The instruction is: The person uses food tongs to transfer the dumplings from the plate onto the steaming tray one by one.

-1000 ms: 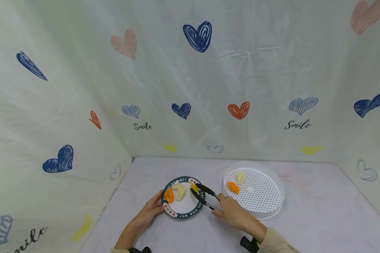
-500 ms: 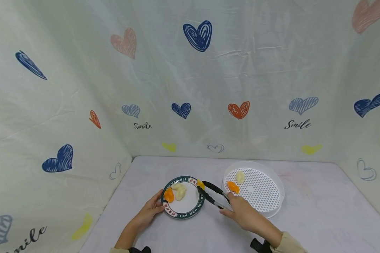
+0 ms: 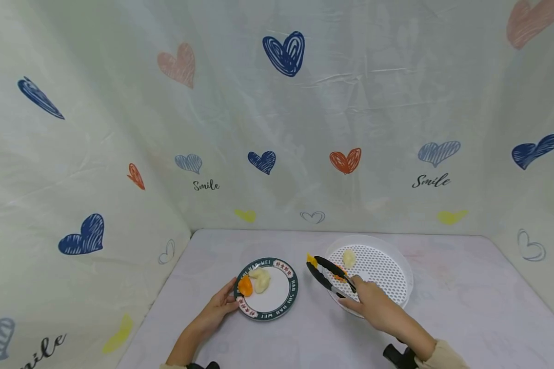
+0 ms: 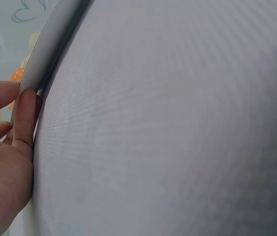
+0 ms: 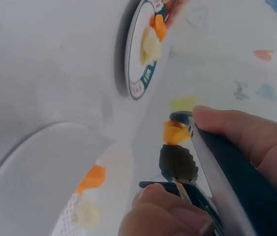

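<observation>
My left hand grips the left rim of a round plate with a green patterned border. On the plate lie an orange piece and pale cream lumps, like small dumplings or cut food. Black-tipped tongs are in my right hand. A yellow-orange piece is held between their tips, in the air between the plate and a white perforated tray. The right wrist view shows the piece at the tong tips, blurred.
Inside the tray sit a cream piece and an orange piece, the latter partly behind the tongs in the head view. Beneath everything is a white-covered table. A curtain with printed hearts hangs behind.
My right hand has lifted the yellow-orange piece off the plate with the tongs and carried it rightward to the tray's left edge. The left hand and plate have stayed put.
</observation>
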Demonstrator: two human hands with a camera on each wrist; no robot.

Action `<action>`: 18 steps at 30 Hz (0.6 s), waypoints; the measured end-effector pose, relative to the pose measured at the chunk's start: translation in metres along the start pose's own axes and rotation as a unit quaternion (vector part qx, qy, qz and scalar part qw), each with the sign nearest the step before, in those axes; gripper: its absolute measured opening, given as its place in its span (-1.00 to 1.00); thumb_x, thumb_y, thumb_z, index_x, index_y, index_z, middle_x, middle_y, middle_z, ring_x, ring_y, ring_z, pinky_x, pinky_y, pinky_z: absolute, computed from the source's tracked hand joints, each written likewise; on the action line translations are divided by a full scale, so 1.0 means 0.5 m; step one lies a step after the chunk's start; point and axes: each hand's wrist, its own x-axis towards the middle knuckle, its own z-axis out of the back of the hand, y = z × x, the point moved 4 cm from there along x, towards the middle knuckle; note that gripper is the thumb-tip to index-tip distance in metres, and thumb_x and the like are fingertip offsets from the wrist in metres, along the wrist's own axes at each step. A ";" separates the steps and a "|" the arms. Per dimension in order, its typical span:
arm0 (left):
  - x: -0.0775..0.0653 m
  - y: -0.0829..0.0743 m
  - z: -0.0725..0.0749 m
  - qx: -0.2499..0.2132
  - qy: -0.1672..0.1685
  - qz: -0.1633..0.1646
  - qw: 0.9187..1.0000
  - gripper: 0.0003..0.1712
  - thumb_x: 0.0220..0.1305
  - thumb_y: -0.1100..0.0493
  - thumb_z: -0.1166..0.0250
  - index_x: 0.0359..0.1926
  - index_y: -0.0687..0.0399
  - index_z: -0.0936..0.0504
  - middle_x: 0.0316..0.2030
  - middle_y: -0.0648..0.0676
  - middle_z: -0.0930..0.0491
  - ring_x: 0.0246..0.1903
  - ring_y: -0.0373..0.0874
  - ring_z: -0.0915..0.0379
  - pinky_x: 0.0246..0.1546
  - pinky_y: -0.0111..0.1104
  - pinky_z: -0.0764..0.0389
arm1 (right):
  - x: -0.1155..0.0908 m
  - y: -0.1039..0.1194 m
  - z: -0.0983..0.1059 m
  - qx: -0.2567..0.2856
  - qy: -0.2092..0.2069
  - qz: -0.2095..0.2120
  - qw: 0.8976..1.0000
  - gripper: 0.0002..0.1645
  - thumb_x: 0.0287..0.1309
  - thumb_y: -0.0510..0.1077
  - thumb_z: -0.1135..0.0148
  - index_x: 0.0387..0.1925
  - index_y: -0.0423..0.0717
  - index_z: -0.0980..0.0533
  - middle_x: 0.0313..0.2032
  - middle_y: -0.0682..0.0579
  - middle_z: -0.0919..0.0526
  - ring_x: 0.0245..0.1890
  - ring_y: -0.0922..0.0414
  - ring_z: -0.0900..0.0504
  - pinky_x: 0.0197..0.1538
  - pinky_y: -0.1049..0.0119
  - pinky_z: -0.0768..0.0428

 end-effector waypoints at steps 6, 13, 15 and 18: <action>0.000 0.003 0.002 -0.004 0.009 -0.005 1.000 -0.12 0.34 0.37 -0.18 0.54 0.35 0.09 0.47 0.46 0.05 -0.02 -0.01 -0.37 -0.04 -0.46 -0.47 | -0.004 -0.031 0.019 0.016 -0.010 0.001 1.000 -0.49 0.20 0.03 -0.37 -0.16 -0.35 -0.44 -0.60 0.01 -0.38 -0.62 0.15 -0.34 -0.58 0.34 -0.30; 0.000 0.003 0.000 -0.008 0.015 -0.008 1.000 -0.12 0.34 0.39 -0.17 0.53 0.39 0.11 0.46 0.49 0.08 -0.04 -0.02 -0.35 -0.06 -0.47 -0.47 | -0.005 -0.066 0.046 -0.003 -0.029 0.011 1.000 -0.46 0.23 -0.01 -0.35 -0.15 -0.45 -0.42 -0.49 -0.11 -0.52 -0.48 0.06 -0.48 -0.45 0.21 -0.49; -0.001 0.001 0.000 -0.009 0.014 -0.008 1.000 -0.12 0.34 0.39 -0.17 0.53 0.40 0.12 0.46 0.49 0.09 -0.04 -0.02 -0.34 -0.07 -0.47 -0.47 | -0.002 -0.077 0.054 -0.012 -0.028 0.008 0.999 -0.35 0.24 0.00 -0.34 -0.05 -0.57 -0.40 -0.35 -0.29 -0.61 -0.34 -0.05 -0.60 -0.33 0.08 -0.59; -0.002 -0.002 0.000 -0.010 0.014 -0.009 1.000 -0.12 0.34 0.41 -0.16 0.52 0.41 0.12 0.46 0.50 0.09 -0.04 0.00 -0.32 -0.08 -0.47 -0.47 | 0.004 -0.096 0.064 -0.027 -0.027 0.001 0.999 -0.17 0.26 0.03 -0.31 0.08 -0.72 -0.31 -0.12 -0.56 -0.57 -0.10 -0.23 -0.63 -0.17 -0.05 -0.62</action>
